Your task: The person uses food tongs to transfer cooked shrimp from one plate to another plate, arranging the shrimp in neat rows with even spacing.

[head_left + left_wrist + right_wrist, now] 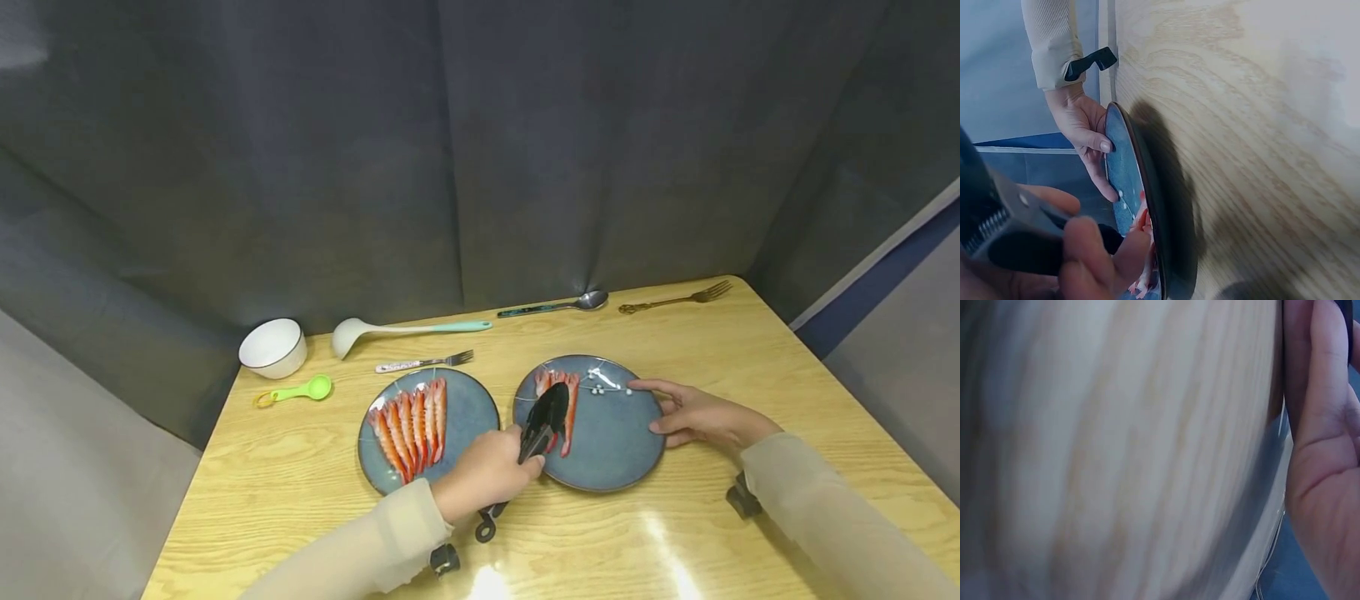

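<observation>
My left hand (491,471) grips black tongs (546,417), their head over the left part of the right-hand blue plate (607,458). Several red-and-white shrimp (573,408) lie there, partly hidden by the tongs. At that plate's right rim, my right hand (705,417) holds the edge, thumb over the rim; the left wrist view also shows this right hand (1082,131) at the plate (1120,147). Beside it, a second blue plate (468,412) carries a row of several shrimp (412,421). Whether the tongs pinch a shrimp is hidden.
Along the table's back lie a white bowl (273,348), a ladle (367,330) with a mint handle, a spoon (555,307) and a bronze-coloured fork (675,298). Nearer are green measuring spoons (303,390) and a small fork (427,362). A dark curtain (450,167) stands behind.
</observation>
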Available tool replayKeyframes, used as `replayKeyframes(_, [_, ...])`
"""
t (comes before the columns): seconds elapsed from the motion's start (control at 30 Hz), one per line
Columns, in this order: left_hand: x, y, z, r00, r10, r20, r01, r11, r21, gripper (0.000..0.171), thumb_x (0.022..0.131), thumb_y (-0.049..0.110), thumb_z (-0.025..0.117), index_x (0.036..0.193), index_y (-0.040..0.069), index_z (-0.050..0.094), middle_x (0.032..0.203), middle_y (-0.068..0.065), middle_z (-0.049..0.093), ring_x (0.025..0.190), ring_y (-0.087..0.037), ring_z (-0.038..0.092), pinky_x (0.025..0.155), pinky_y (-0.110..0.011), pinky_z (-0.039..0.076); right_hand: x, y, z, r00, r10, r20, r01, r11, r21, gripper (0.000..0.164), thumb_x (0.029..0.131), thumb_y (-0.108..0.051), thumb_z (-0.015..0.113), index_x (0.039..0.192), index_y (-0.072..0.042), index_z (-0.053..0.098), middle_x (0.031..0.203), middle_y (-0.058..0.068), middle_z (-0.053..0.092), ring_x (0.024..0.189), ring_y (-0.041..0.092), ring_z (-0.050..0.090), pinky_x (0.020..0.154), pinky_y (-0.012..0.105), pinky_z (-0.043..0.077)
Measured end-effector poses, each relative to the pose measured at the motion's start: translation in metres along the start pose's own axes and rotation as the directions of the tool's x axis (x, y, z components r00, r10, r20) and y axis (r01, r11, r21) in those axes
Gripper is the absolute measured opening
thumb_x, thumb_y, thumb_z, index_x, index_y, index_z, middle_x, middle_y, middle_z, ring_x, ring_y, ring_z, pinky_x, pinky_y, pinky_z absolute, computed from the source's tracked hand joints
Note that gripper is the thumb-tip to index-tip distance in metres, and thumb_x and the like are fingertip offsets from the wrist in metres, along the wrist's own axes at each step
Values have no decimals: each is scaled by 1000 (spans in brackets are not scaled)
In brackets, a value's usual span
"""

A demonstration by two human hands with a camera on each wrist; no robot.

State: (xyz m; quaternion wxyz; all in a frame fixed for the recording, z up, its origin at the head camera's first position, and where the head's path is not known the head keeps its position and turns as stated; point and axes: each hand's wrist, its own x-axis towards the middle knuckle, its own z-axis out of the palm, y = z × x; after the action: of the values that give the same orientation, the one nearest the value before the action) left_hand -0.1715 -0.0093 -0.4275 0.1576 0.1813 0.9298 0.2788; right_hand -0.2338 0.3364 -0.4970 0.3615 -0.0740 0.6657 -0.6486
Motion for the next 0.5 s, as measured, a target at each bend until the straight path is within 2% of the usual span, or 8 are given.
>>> replayKeyframes(0.27, [2, 2, 1, 999, 16, -48, -11, 994, 109, 31, 82, 42, 54, 86, 11, 50, 61, 1, 47, 45, -13, 45, 39, -26, 36, -1, -1, 0, 1000, 7, 4, -7, 1000, 5, 77, 81, 4, 55, 140, -18, 10, 138, 29, 7, 107, 33, 46, 79, 49, 40])
replayKeyframes(0.4, [2, 0, 2, 997, 34, -68, -23, 986, 163, 45, 80, 48, 53, 97, 6, 53, 65, 0, 52, 51, -12, 48, 42, -27, 37, -1, 0, -1, 1000, -8, 4, 8, 1000, 11, 76, 82, 4, 54, 140, -18, 10, 137, 30, 7, 107, 34, 47, 78, 49, 41])
replayKeyframes(0.5, [-2, -4, -2, 994, 62, -92, -44, 982, 186, 54, 79, 51, 53, 106, 4, 53, 69, -2, 56, 54, -12, 50, 43, -27, 36, 0, 2, 1, 1000, -12, 10, 12, 1000, 24, 76, 82, 5, 53, 140, -18, 10, 138, 30, 7, 107, 34, 46, 78, 50, 40])
